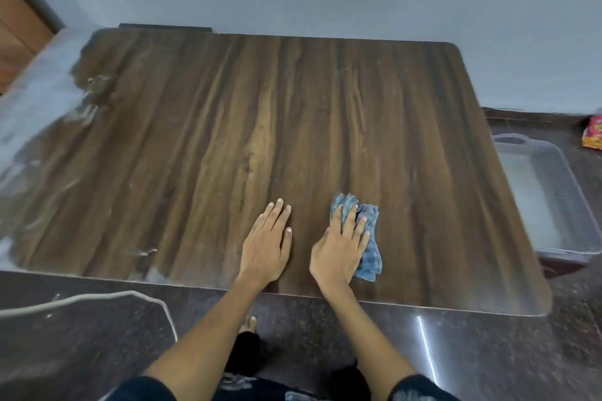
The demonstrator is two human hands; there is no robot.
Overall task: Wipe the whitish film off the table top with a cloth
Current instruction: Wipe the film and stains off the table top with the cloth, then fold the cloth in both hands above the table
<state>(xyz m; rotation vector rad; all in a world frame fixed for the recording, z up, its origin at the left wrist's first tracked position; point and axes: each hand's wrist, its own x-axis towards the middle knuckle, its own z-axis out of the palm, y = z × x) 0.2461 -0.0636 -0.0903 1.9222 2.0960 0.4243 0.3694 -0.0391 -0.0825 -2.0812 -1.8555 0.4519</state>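
A dark wood-grain table top (293, 114) fills the middle of the view. Whitish film (39, 114) covers its left side, with smears near the front left edge (153, 273). A crumpled blue checked cloth (369, 251) lies near the front edge, right of centre. My right hand (338, 247) presses flat on the cloth with straight fingers. My left hand (267, 241) rests flat on the bare wood just left of it, fingers straight and together.
A clear plastic tub (550, 202) stands on the dark stone floor to the right of the table. A red and yellow packet (593, 133) lies beyond it. A white cable (97, 298) runs across the floor at the front left. A grey wall stands behind.
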